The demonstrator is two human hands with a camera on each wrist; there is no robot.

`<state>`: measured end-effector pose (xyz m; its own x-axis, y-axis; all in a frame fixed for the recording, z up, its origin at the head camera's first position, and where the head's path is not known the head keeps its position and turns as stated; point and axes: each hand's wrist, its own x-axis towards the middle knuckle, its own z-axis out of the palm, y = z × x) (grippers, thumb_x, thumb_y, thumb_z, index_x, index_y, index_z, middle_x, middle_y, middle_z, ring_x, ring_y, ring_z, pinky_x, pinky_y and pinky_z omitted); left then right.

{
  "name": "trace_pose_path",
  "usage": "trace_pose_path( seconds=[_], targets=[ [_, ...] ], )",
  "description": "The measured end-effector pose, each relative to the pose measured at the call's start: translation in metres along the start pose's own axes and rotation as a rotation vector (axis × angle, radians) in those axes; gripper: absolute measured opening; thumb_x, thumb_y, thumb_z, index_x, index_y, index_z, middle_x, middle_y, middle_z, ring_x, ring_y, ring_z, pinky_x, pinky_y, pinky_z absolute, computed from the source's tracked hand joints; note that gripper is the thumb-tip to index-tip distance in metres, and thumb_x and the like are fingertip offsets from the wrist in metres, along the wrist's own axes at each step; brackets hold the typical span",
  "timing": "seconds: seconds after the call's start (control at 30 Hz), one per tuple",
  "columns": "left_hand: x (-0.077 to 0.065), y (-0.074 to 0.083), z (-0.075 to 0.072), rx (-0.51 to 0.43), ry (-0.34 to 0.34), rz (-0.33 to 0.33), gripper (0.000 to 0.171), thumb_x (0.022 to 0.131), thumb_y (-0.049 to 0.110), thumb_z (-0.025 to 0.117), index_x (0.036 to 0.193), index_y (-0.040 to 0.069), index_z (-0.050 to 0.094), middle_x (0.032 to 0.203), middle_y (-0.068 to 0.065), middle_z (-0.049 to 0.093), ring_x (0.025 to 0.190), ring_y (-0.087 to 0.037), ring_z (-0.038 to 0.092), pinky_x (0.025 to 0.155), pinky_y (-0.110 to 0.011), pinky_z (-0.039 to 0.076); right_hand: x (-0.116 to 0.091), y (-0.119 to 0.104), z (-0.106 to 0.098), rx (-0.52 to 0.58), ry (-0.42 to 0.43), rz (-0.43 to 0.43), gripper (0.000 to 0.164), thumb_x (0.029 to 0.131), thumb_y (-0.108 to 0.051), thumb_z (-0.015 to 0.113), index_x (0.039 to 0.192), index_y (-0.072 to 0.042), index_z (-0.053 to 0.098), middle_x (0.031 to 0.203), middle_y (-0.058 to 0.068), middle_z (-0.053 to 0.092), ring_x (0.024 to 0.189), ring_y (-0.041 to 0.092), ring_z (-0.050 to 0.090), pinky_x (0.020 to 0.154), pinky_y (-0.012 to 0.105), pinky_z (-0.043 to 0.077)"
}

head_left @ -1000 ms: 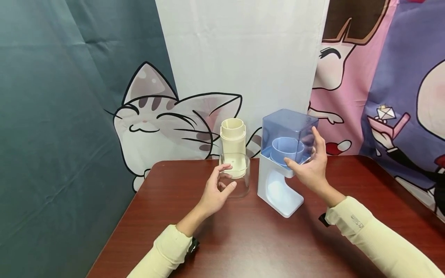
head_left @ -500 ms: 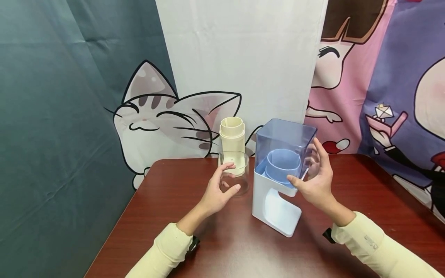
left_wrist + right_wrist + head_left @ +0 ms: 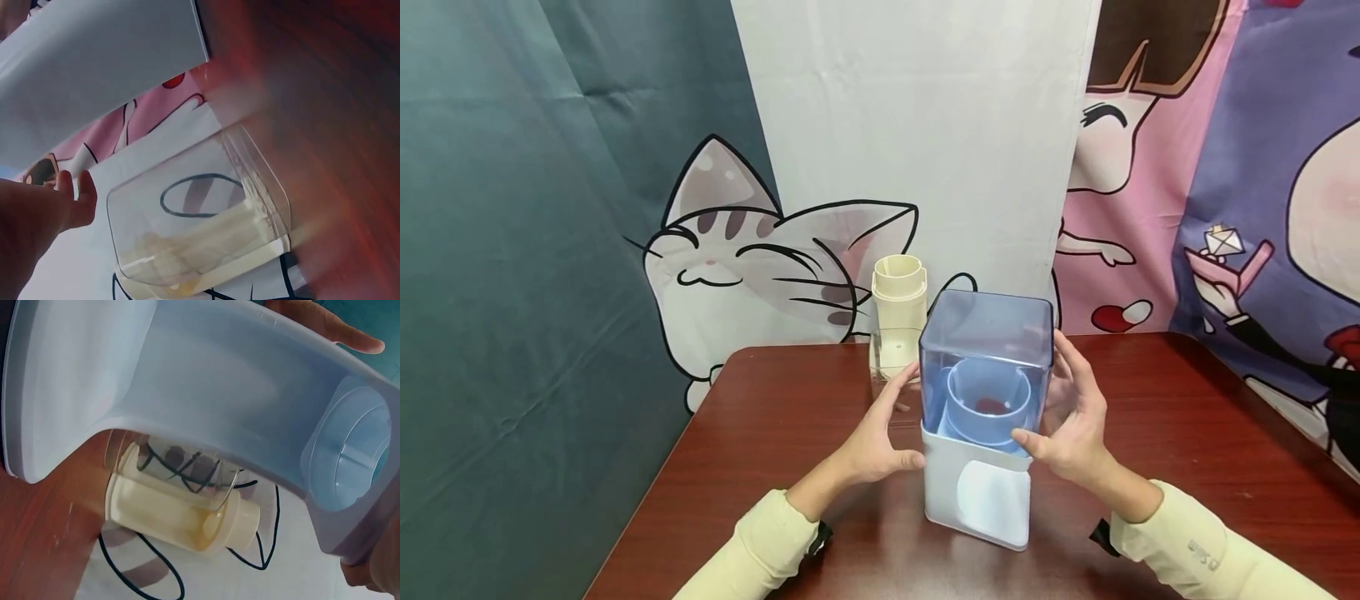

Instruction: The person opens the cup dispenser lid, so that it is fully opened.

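Note:
A white C-shaped dispenser stand (image 3: 977,492) carries a see-through blue square container (image 3: 985,333) with a blue ring (image 3: 988,408) inside. My right hand (image 3: 1075,425) grips the blue container's right side, thumb in front, other fingers partly hidden behind. At the left side my left hand (image 3: 876,437) is held with thumb and fingers spread, fingertips right at the container and stand. The right wrist view shows the stand's hollow front (image 3: 219,381) and round opening (image 3: 356,450) up close. Across the left wrist view's top, the stand's white side (image 3: 94,81) stands apart from the hand's lower fingers.
Behind the left hand, a clear square container (image 3: 200,194) stands before a cream-coloured piece (image 3: 898,292) with a round upright neck. Both are at the back of the dark red wooden table (image 3: 760,433). A printed cloth backdrop (image 3: 925,125) hangs behind the table's far edge.
The right hand has brought the dispenser nearer and leftward, turning it so its hollow front faces me more. The left hand has gone from in front of the clear container to the dispenser's left side.

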<state>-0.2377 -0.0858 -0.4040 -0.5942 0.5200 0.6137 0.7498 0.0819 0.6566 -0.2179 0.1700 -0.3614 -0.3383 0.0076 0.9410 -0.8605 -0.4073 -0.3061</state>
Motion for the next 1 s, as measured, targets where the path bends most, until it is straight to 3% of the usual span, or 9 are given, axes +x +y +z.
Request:
trace_pose_path(
  seconds=[0.23, 0.4, 0.53, 0.7, 1.0],
  targets=[
    [-0.006, 0.007, 0.006, -0.03, -0.012, 0.032, 0.114, 0.079, 0.074, 0.063, 0.157, 0.009, 0.013, 0.149, -0.016, 0.037, 0.129, -0.026, 0.044, 0.103, -0.041, 0.042, -0.002, -0.004, 0.006, 0.058, -0.031, 0.009, 0.1, 0.068, -0.011, 0.089, 0.145, 0.015, 0.03, 0.135, 0.025, 0.051, 0.115, 0.031, 0.057, 0.092, 0.034, 0.053],
    [-0.01, 0.008, 0.011, -0.08, -0.032, 0.073, 0.109, 0.081, 0.069, 0.064, 0.157, 0.008, 0.014, 0.15, -0.016, 0.039, 0.128, -0.024, 0.048, 0.104, -0.041, 0.043, -0.001, -0.006, 0.007, 0.028, -0.04, 0.01, 0.097, 0.07, -0.017, 0.088, 0.144, 0.013, 0.033, 0.134, 0.022, 0.052, 0.115, 0.029, 0.056, 0.091, 0.032, 0.053],
    [-0.014, 0.011, 0.016, -0.11, -0.003, 0.097, 0.107, 0.081, 0.064, 0.068, 0.155, 0.005, 0.017, 0.148, -0.019, 0.041, 0.133, -0.026, 0.046, 0.102, -0.042, 0.044, -0.001, -0.005, 0.008, -0.004, -0.056, -0.001, 0.095, 0.072, -0.022, 0.086, 0.144, 0.012, 0.035, 0.133, 0.019, 0.054, 0.115, 0.027, 0.055, 0.092, 0.03, 0.051],
    [-0.017, 0.016, 0.021, -0.133, 0.045, 0.079, 0.107, 0.081, 0.06, 0.071, 0.155, 0.007, 0.016, 0.147, -0.02, 0.041, 0.133, -0.026, 0.046, 0.102, -0.041, 0.045, 0.0, -0.004, 0.007, -0.012, -0.07, 0.006, 0.092, 0.074, -0.024, 0.084, 0.144, 0.011, 0.035, 0.133, 0.018, 0.054, 0.115, 0.026, 0.055, 0.093, 0.03, 0.051],
    [-0.02, 0.017, 0.026, -0.137, 0.023, 0.033, 0.115, 0.075, 0.062, 0.076, 0.156, 0.01, 0.012, 0.15, -0.014, 0.041, 0.136, -0.027, 0.044, 0.104, -0.041, 0.044, 0.003, -0.016, 0.003, 0.002, -0.119, 0.116, 0.093, 0.073, -0.014, 0.082, 0.147, 0.008, 0.031, 0.134, 0.017, 0.051, 0.116, 0.026, 0.053, 0.089, 0.032, 0.053]
  ],
)
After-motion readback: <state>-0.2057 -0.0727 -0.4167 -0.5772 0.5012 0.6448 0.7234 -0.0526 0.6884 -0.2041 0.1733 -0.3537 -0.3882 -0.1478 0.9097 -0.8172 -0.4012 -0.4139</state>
